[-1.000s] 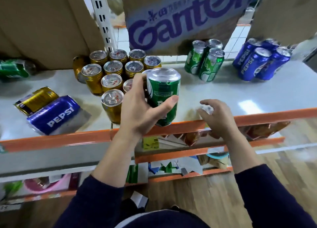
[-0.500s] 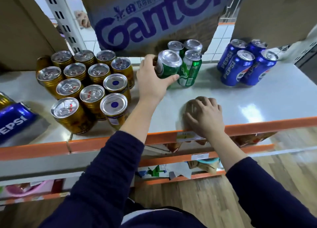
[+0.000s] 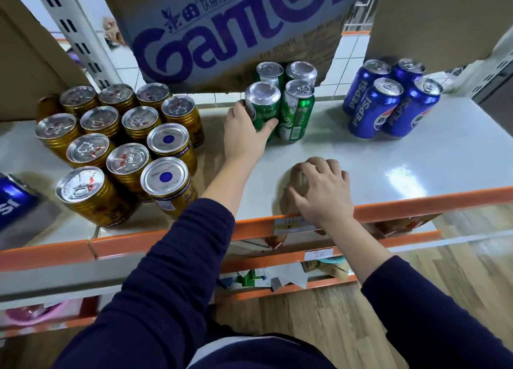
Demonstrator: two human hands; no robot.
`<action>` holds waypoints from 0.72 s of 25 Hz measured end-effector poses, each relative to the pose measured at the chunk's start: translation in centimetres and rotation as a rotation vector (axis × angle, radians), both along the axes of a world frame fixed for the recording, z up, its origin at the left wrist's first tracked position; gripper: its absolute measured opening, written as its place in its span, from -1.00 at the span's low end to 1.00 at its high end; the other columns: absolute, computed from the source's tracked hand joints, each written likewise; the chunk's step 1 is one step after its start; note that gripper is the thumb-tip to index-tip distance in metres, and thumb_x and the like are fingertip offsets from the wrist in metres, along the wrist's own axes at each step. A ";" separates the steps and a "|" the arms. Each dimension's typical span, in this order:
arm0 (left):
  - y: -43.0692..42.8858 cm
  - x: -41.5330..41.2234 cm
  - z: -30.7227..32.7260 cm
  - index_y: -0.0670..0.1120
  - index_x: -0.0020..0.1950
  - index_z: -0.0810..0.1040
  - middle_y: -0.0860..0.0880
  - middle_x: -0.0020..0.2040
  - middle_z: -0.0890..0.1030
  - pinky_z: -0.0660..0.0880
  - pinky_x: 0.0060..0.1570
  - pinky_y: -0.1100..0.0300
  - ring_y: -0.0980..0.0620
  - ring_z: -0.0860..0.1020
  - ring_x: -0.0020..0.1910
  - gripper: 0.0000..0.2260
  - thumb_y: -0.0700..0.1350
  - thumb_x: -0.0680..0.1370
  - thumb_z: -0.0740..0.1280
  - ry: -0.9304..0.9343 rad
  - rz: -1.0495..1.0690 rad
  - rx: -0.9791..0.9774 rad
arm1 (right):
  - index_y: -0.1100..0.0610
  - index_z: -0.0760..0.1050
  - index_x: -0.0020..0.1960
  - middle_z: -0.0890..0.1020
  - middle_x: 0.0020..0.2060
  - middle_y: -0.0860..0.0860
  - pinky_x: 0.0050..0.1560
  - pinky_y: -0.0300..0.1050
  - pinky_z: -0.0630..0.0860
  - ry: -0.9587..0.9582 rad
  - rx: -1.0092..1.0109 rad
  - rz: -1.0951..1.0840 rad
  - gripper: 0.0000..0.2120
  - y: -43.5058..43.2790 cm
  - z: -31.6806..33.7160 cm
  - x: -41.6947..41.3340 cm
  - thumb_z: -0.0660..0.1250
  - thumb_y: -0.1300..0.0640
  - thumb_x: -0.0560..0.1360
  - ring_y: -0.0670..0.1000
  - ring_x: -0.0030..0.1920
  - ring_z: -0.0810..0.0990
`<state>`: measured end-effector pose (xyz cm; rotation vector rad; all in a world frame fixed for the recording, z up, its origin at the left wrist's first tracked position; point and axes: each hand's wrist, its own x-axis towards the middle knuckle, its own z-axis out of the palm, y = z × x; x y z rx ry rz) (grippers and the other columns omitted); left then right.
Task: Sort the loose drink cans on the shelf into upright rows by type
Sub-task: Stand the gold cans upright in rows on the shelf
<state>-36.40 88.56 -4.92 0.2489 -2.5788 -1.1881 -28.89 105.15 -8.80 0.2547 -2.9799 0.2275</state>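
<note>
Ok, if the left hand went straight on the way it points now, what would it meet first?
Probably the rear green can, standing right behind the held green can that the left hand grips; the held can would reach it before the hand does. Whether a gap separates them is unclear.

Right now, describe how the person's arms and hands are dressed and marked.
Both arms wear plain dark navy long sleeves with no markings: the left sleeve and the right sleeve each end partway along the forearm. The left hand and the right hand are bare, without gloves, and no watch shows at either wrist.
</note>
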 end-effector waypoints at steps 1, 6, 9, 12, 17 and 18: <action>0.0 0.6 0.1 -0.22 0.28 0.35 -0.18 0.25 0.44 0.35 0.12 0.11 -0.15 0.42 0.23 -0.48 0.08 0.49 0.40 0.000 -0.007 -0.008 | 0.07 0.46 0.19 0.49 0.21 0.08 0.14 0.13 0.34 -0.002 0.000 0.002 -0.46 0.1 -0.1 -0.1 0.11 -0.27 0.39 0.18 0.20 0.36; -1.1 5.6 2.2 -0.20 0.27 0.47 -0.14 0.24 0.49 0.31 0.24 0.21 -0.05 0.42 0.25 -0.62 -0.04 0.54 0.37 0.175 -0.095 -0.059 | 0.02 0.46 0.28 0.46 0.26 0.03 0.21 0.08 0.28 -0.057 -0.133 0.019 -0.49 0.1 0.4 0.0 0.34 -0.21 0.42 0.15 0.27 0.33; -2.9 8.9 4.2 -0.15 0.21 0.54 -0.07 0.14 0.56 0.41 0.15 0.20 0.00 0.49 0.14 -0.71 -0.07 0.53 0.36 0.278 -0.165 -0.114 | 0.15 0.53 0.22 0.55 0.17 0.10 0.19 0.02 0.35 0.099 -0.446 0.103 -0.61 -1.4 1.7 1.0 0.43 0.03 0.44 0.21 0.21 0.42; -6.4 12.2 5.7 -0.08 0.17 0.56 0.00 0.08 0.59 0.47 0.11 0.02 0.03 0.52 0.09 -0.77 -0.04 0.55 0.32 0.338 -0.078 -0.238 | 0.21 0.55 0.13 0.59 0.06 0.10 0.10 -0.11 0.36 0.295 -0.644 0.198 -0.73 -5.5 3.9 2.7 0.36 0.12 0.46 0.16 0.12 0.50; -14.6 17.2 5.9 -0.09 0.13 0.57 -0.01 0.09 0.60 0.46 0.14 -0.05 0.01 0.53 0.12 -0.80 -0.07 0.54 0.34 0.316 0.103 -0.263 | 0.28 0.59 -0.01 0.62 -0.07 0.11 -0.01 -0.03 0.49 0.431 -0.761 0.484 -0.83 -14.3 7.1 6.0 0.39 0.21 0.44 0.10 -0.02 0.55; -16.4 18.2 5.7 -0.09 0.13 0.57 -0.01 0.09 0.60 0.46 0.14 -0.06 0.01 0.53 0.13 -0.80 -0.08 0.54 0.34 0.300 0.136 -0.250 | 0.28 0.59 -0.01 0.62 -0.06 0.12 0.00 -0.02 0.50 0.414 -0.765 0.528 -0.83 -16.2 7.3 6.7 0.41 0.22 0.43 0.11 -0.02 0.56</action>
